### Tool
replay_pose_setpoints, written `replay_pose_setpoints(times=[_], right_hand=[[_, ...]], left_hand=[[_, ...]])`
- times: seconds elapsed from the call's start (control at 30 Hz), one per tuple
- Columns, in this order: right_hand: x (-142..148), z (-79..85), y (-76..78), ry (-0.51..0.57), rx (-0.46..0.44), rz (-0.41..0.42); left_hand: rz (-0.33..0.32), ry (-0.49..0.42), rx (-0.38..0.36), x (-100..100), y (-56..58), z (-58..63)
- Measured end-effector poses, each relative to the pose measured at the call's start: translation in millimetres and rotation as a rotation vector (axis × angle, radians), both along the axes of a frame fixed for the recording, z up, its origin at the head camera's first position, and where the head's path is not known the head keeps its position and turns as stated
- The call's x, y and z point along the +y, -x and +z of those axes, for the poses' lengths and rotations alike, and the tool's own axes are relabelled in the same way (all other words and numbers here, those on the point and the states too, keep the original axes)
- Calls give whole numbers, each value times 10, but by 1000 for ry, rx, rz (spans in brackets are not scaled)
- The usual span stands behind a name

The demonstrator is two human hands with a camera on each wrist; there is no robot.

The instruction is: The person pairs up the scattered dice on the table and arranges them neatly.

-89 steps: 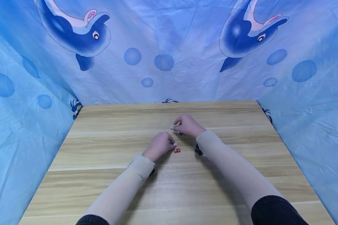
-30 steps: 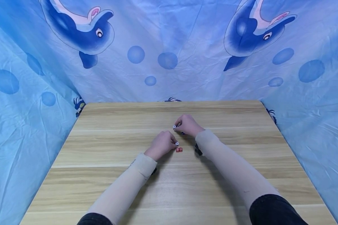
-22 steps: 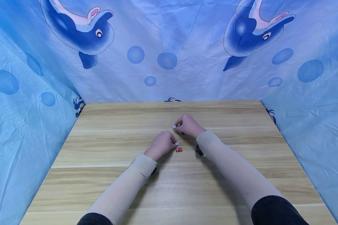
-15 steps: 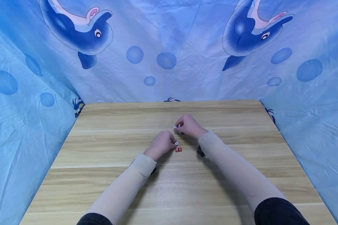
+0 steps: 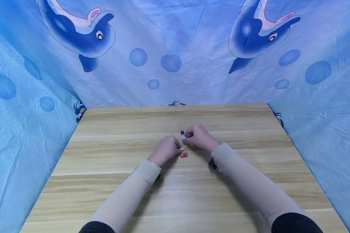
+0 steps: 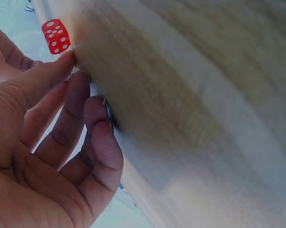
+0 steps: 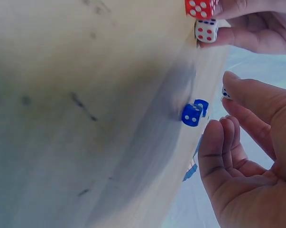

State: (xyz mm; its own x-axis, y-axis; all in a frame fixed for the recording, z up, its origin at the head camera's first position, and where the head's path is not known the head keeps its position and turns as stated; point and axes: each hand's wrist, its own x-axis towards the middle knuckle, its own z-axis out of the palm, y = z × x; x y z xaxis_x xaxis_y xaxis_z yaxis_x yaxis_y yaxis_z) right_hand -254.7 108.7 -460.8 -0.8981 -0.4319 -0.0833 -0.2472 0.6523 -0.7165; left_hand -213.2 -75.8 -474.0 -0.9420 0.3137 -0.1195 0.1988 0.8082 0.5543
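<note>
Near the table's middle, my left hand [image 5: 165, 150] pinches a white die [image 5: 181, 149] between thumb and finger. In the right wrist view this die [image 7: 206, 31] shows red and blue pips. Two red dice [image 5: 184, 155] sit side by side just in front of it. My right hand [image 5: 200, 137], farther back, pinches another white die [image 5: 183, 137], mostly covered by the fingertips in the right wrist view. Right behind that die lies a blue die [image 5: 182, 132]; a second blue die [image 5: 188, 136] is partly hidden by my right fingers. One red die [image 6: 56, 36] appears beyond my left thumb.
The wooden table [image 5: 110, 187] extends around both hands. A blue dolphin-print curtain [image 5: 175, 42] hangs behind it and along both sides. Dark wrist straps are partly visible under both forearms.
My right hand has moved nearer, bringing its white die closer to the left hand's die. A blue die behind it has come into fuller view. My left hand stays almost still.
</note>
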Motion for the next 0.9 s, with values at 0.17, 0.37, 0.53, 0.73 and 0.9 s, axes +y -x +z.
replay_pose_setpoints(times=[0.17,0.37,0.53,0.73,0.9], right_hand=[[26,-13,-82,10,-28,6],[45,-46,-158,11,-38,25],[76,-100,-203,-35,-8,74],[117,-181,-216,-37,25,105],[124,-207,-221,-21,30,120]], left_hand=[[2,2,-9,-6,3,-6],[0,11,-12,-2,7,-4],[10,12,-21,16,6,10],[6,21,-12,40,8,35],[5,19,-12,43,-2,58]])
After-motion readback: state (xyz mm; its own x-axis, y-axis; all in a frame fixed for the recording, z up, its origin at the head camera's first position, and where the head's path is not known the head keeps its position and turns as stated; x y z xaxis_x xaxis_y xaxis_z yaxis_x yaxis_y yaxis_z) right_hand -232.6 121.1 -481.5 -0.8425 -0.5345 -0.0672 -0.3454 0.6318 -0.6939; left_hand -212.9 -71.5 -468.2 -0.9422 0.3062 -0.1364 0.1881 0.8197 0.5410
